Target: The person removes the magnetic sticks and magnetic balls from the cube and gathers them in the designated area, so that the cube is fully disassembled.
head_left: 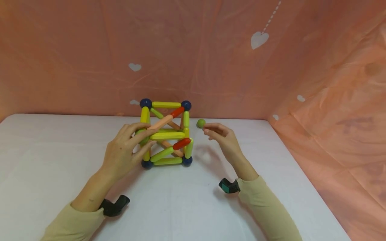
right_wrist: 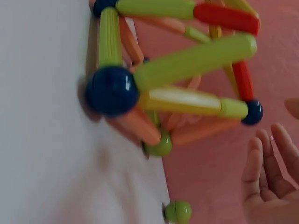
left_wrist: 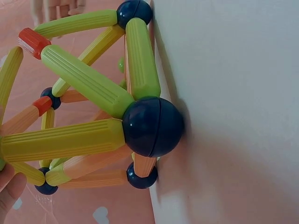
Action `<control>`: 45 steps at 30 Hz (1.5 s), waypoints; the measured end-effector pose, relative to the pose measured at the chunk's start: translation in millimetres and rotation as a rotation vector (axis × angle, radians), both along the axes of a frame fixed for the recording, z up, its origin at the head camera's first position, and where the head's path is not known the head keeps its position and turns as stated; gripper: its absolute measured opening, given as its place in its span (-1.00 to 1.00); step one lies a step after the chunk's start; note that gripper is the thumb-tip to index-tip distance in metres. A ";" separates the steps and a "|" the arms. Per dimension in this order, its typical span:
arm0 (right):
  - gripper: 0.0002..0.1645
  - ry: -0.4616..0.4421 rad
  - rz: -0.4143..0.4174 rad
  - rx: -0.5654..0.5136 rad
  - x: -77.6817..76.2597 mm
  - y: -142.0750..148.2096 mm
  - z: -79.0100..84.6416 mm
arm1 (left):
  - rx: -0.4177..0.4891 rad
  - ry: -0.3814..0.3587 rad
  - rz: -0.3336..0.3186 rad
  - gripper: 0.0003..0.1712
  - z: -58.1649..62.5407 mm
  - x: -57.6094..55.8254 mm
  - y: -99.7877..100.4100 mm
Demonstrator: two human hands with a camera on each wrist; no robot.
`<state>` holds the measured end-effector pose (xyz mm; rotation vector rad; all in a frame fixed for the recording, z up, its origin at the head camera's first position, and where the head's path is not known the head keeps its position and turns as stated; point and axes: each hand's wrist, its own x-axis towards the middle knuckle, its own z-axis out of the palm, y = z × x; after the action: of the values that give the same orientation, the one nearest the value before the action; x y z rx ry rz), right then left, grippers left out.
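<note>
A frame of magnetic building sticks and balls [head_left: 167, 136] stands on the white table, made of yellow, lime, orange and red sticks joined by dark blue balls [left_wrist: 153, 126]. At its left side, my left hand [head_left: 123, 150] pinches a green ball [head_left: 141, 136] between thumb and fingers, where a yellow stick [left_wrist: 60, 140] ends. To the right of the frame my right hand [head_left: 223, 137] is raised with loosely bent fingers and holds nothing. A loose green ball [head_left: 201, 123] lies on the table by its fingertips; the right wrist view has this ball [right_wrist: 178, 212] apart from the hand [right_wrist: 271, 186].
A pink cloth with pale hearts [head_left: 193, 50] hangs behind the table and along its right side. Two red-ended sticks [head_left: 181, 144] slant across the frame's near side. Another green ball [right_wrist: 159, 143] sits at the frame's base. Each wrist carries a black camera [head_left: 114, 206].
</note>
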<state>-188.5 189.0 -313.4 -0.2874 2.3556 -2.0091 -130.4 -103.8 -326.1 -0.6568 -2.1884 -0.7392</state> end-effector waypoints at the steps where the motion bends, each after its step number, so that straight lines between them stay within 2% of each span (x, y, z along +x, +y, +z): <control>1: -0.59 0.018 0.028 -0.018 1.6 -1.9 0.8 | 0.001 0.000 -0.002 -0.32 -0.1 0.0 0.1; 3: -0.60 0.044 0.070 -0.035 4.7 -5.4 2.5 | 0.006 -0.003 -0.007 -0.36 0.1 -0.2 0.1; 7: -0.60 0.054 0.116 -0.038 9.0 -10.8 4.8 | 0.015 -0.010 -0.016 -0.66 1.4 -0.5 0.7; 11: -0.60 0.039 0.142 -0.024 10.3 -15.1 4.0 | 0.018 -0.018 -0.014 -0.54 2.1 0.0 1.7; 12: -0.60 0.044 0.154 -0.015 10.7 -16.2 4.2 | 0.018 -0.019 -0.015 -0.61 1.9 -0.1 1.8; 14: -0.59 0.058 0.195 -0.001 10.6 -17.7 3.5 | 0.019 -0.016 -0.015 -0.62 2.0 -0.2 2.1; 18: -0.49 0.072 0.282 0.030 11.2 -21.1 1.5 | 0.020 -0.010 -0.018 -0.63 2.3 -0.6 3.0; 19: -0.45 0.069 0.298 0.033 11.4 -22.1 0.5 | 0.018 -0.009 -0.017 -0.56 2.5 -0.3 3.3; 22: -0.43 0.075 0.326 0.050 13.3 -26.0 -1.7 | 0.010 -0.011 -0.019 -0.67 1.7 0.1 3.6; 24: -0.47 0.082 0.336 0.056 14.3 -27.5 -3.2 | 0.007 -0.014 -0.022 -0.56 1.0 0.5 3.9; 26: -0.49 0.079 0.344 0.065 15.0 -28.3 -4.5 | 0.006 -0.019 -0.021 -0.55 0.9 1.1 4.4; 29: -0.50 0.047 0.356 0.089 15.2 -27.8 -7.5 | 0.011 -0.022 -0.018 -0.66 1.8 1.8 5.2; 31: -0.49 0.025 0.365 0.119 15.4 -27.0 -10.2 | 0.011 -0.023 -0.016 -0.55 2.7 2.3 5.5; 34: -0.49 0.011 0.379 0.173 14.7 -25.1 -15.8 | 0.011 -0.024 -0.018 -0.50 3.8 2.8 5.7; 45: -0.54 0.080 0.404 0.240 16.4 -20.7 -24.2 | 0.014 -0.011 -0.022 -0.51 4.2 2.0 5.6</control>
<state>-172.1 168.3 -337.6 -0.7728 2.3148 -1.5464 -128.3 -98.3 -321.9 -0.6724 -2.1875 -0.7711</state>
